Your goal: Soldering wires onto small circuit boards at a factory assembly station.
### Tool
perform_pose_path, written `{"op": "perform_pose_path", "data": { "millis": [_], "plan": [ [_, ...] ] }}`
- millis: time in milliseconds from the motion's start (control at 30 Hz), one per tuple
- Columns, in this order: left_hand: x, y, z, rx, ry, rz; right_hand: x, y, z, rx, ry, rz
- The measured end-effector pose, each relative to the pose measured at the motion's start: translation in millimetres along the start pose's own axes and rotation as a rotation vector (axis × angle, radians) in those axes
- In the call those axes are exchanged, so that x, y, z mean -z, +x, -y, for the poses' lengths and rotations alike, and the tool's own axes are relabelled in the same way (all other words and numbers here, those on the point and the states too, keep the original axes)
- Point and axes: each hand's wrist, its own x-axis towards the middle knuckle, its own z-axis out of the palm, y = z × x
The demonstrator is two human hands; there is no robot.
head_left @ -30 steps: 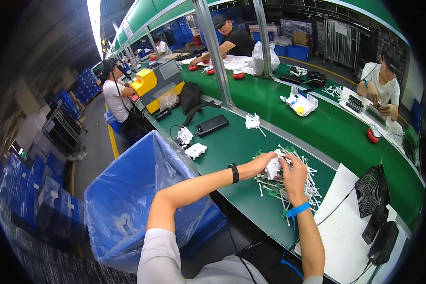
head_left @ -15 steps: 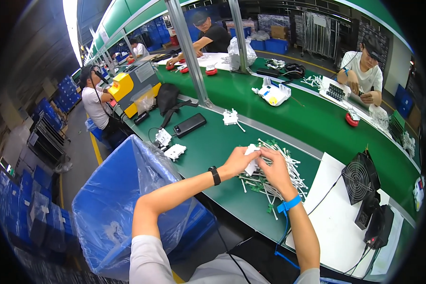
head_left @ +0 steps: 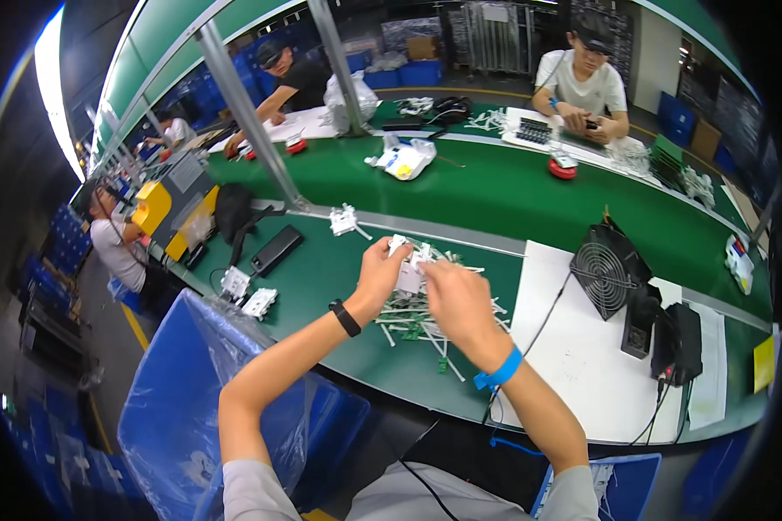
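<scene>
A small white plastic part (head_left: 409,276) is held up between my two hands, over the green bench. My left hand (head_left: 379,276) pinches its left side. My right hand (head_left: 460,304) has its fingertips closed at its right edge. Beneath both hands spreads a pile of thin white sticks with small green pieces (head_left: 411,329), partly hidden by my right hand. A white plastic housing with a stick-like tail (head_left: 345,220) lies beyond my left hand. Two more white housings (head_left: 235,283) rest close together at the left edge of the bench.
A blue bin lined with clear plastic (head_left: 182,391) stands at the bench's left front. A black oblong box (head_left: 277,250) and a black bag (head_left: 233,217) lie left. A black fan (head_left: 608,276) stands by a white sheet (head_left: 547,347). Other people work across the green belt (head_left: 487,189).
The view has swung right, so the bench sits further left. The white part has turned and now shows a flat face with small raised details. My right hand has come round its near right side.
</scene>
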Motion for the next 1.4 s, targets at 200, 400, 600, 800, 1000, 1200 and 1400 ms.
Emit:
{"op": "perform_pose_path", "data": {
  "millis": [200,400,600,800,1000,1200,1400],
  "plan": [
    [-63.2,-9.6,-9.8,0.033,-0.142,0.270,15.2,-29.6,6.6,-0.204,0.096,0.111],
    [-100.9,-10.3,17.1,0.012,0.025,0.367,76.5,-107.8,-10.4,-0.263,0.135,-0.071],
    [-131.3,-33.0,25.9,0.021,0.265,0.598,150.8,-199.5,-98.6,-0.836,0.587,-0.766],
    [-193.0,-61.2,45.3,-0.198,0.194,0.844,190.8,-188.5,-181.5,-0.833,0.342,-1.019],
    [-226.8,-67.5,76.9,-0.191,0.313,0.958,204.1,-172.9,-198.6,-0.762,-0.005,-0.848],
    [-240.0,-65.5,91.5,-0.341,0.527,0.754,216.1,-186.9,-192.4,-0.775,-0.392,-0.872],
    [-234.2,-67.3,82.1,-0.777,0.772,0.730,204.5,-213.5,-154.7,-0.396,-0.214,-1.061]
  ]
}}
